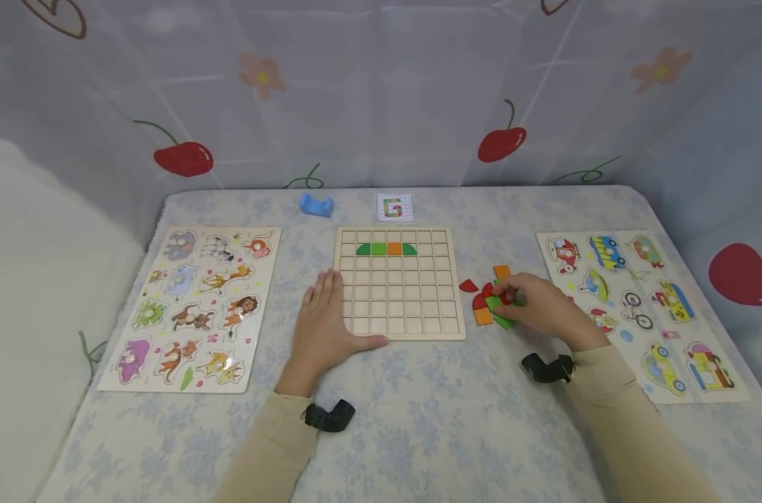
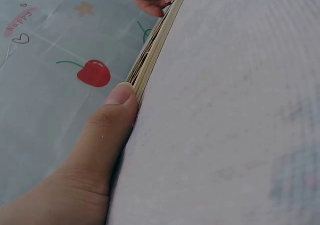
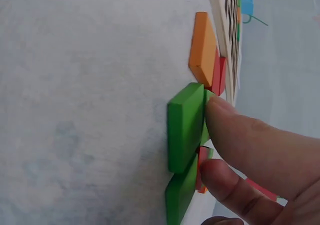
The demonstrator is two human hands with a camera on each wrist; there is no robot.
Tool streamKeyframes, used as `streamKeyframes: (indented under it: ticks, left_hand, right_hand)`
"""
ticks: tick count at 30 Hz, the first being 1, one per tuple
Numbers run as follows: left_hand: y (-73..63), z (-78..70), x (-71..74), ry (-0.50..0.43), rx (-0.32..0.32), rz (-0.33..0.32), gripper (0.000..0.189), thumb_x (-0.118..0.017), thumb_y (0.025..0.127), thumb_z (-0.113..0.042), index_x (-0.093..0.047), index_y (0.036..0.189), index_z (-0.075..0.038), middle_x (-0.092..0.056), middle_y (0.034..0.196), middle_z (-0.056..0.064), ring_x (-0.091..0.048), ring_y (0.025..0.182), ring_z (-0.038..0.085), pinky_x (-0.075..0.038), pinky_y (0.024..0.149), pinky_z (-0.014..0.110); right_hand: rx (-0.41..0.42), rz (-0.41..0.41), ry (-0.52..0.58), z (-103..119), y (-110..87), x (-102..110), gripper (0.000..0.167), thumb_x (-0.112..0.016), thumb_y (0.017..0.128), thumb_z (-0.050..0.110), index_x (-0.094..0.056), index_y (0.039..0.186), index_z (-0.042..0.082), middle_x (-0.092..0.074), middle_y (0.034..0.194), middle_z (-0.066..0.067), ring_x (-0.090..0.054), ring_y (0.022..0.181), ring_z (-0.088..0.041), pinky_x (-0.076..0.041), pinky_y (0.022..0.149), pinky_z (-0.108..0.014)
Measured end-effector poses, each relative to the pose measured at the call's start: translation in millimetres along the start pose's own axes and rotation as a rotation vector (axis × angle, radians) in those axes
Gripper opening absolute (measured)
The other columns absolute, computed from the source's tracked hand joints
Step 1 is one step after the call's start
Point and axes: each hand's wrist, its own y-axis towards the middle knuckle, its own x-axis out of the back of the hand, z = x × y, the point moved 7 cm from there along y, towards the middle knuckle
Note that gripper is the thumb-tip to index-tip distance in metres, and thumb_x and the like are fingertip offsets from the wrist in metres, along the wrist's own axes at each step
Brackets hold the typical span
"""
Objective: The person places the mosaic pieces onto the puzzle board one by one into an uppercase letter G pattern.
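My left hand (image 1: 323, 323) lies along the left edge of a wooden grid board (image 1: 418, 338), fingers straight. Its thumb (image 2: 121, 97) rests at the board's near edge. In the board's second row sit a green square (image 1: 378, 249) and an orange square (image 1: 394, 249), with a rounded green piece at each end. Right of the board, my right hand (image 1: 540, 305) reaches over a small pile of loose tiles. Its thumb touches a green tile, while the index fingertip, spaced from the thumb, is by a red piece. Green tiles (image 3: 186, 130) and an orange tile (image 3: 201, 50) lie beside them.
An animal puzzle board (image 1: 188, 307) lies at the left, a vehicle puzzle board (image 1: 619, 349) at the right under the right forearm's side. Behind the grid board are a blue holder (image 1: 316, 206) and a pattern card (image 1: 395, 207). A printed curtain hangs behind the table.
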Motion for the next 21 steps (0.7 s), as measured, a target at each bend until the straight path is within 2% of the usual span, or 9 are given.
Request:
streamKeyframes:
  ticks: [10, 21]
  left_hand:
    - [0.1, -0.5, 0.7, -0.02, -0.005, -0.005, 0.149, -0.059, 0.054, -0.096, -0.008, 0.16, -0.004, -0.008, 0.168, 0.014, -0.003, 0.157, 0.027, -0.01, 0.126, 0.048]
    - [-0.3, -0.2, 0.3, -0.009, -0.008, -0.008, 0.15, -0.056, 0.054, -0.098, -0.008, 0.16, -0.004, -0.007, 0.168, 0.013, -0.003, 0.157, 0.027, -0.01, 0.127, 0.048]
  right_hand:
    - [-0.093, -0.005, -0.004, -5.2, 1.2, 1.1, 0.031, -0.077, 0.088, 0.028, -0.065, 0.109, 0.009, -0.056, 0.096, -0.008, -0.049, 0.085, -0.023, -0.042, 0.067, -0.031]
    - [-0.077, 0.007, 0.003, -6.7, 1.3, 0.4, 0.028, -0.079, 0.085, 0.031, -0.063, 0.097, 0.012, -0.052, 0.089, -0.006, -0.048, 0.082, -0.022, -0.038, 0.064, -0.031]
